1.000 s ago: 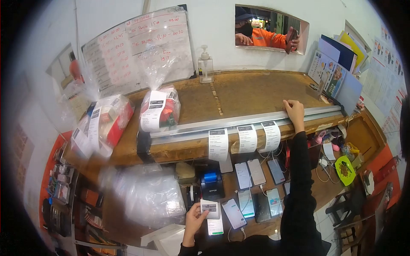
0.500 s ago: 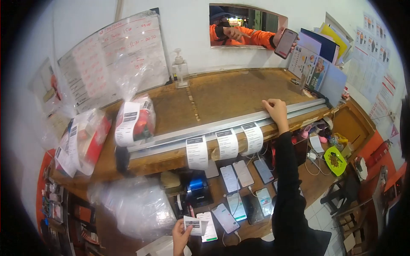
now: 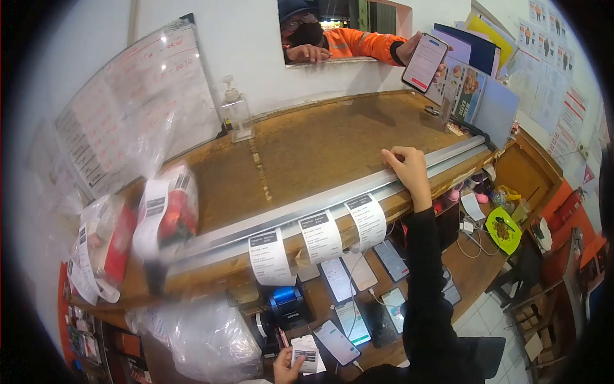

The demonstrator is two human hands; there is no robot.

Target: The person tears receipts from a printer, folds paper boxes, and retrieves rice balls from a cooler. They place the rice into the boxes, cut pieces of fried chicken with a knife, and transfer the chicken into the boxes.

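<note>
A small printed paper slip [image 3: 309, 360] is pinched in the left hand [image 3: 286, 369], thumb over its face, dark printed blocks showing. The grip is narrow, closed on the paper; what lies directly beneath is mostly covered.

Just to the right of that hand, a phone [image 3: 337, 342] lies at a slant with its screen lit, and more phones spread beyond it on the lower desk [image 3: 457, 285] (some with white cables running to them). Directly above the left hand sits a black printer [image 3: 289, 306] with a blue top, and to its left is a pile of clear plastic bags [image 3: 208, 342].

The right hand [image 3: 407, 168] is well above and to the right of the left one, fingers curled in and drawn narrow, over the metal rail [image 3: 320, 208] at the counter edge. Whether it presses on the rail, I cannot tell. Left of and below it, three long receipts [image 3: 321, 237] hang from the rail, and farther left stand two bagged packages (each with a printed strip on it).

Beyond the right hand, a person in an orange sleeve [image 3: 364, 45] reaches through the wall opening, holding out a lit phone. Right of and below the right hand is a green plate [image 3: 503, 232] with food.
</note>
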